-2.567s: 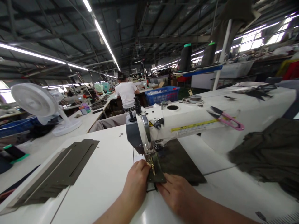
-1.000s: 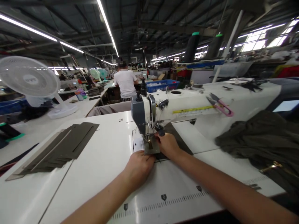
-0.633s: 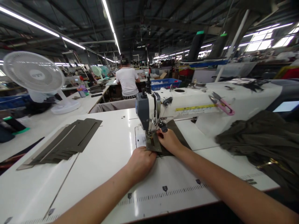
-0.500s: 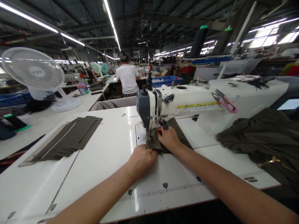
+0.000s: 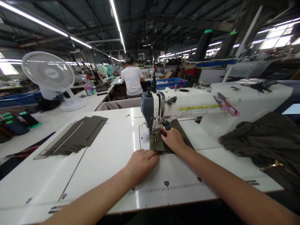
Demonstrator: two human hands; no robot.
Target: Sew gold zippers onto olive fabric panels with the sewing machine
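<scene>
My left hand (image 5: 142, 162) lies flat, fingers together, on the white counter (image 5: 112, 156), its fingertips touching the near edge of the small olive fabric piece (image 5: 157, 144) under the presser foot of the sewing machine (image 5: 185, 104). My right hand (image 5: 172, 139) rests on the right side of that piece, fingers curled beside the needle; I cannot tell whether it pinches the cloth. Left of my hands the counter is bare up to a stack of cut olive panels (image 5: 77, 135), well apart. Toward me it runs bare to the printed ruler (image 5: 168, 187) along its front edge. To my right a heap of olive fabric (image 5: 262, 143) crowds the counter's far corner. Pink thread snips (image 5: 226, 104) lie on the machine's arm.
</scene>
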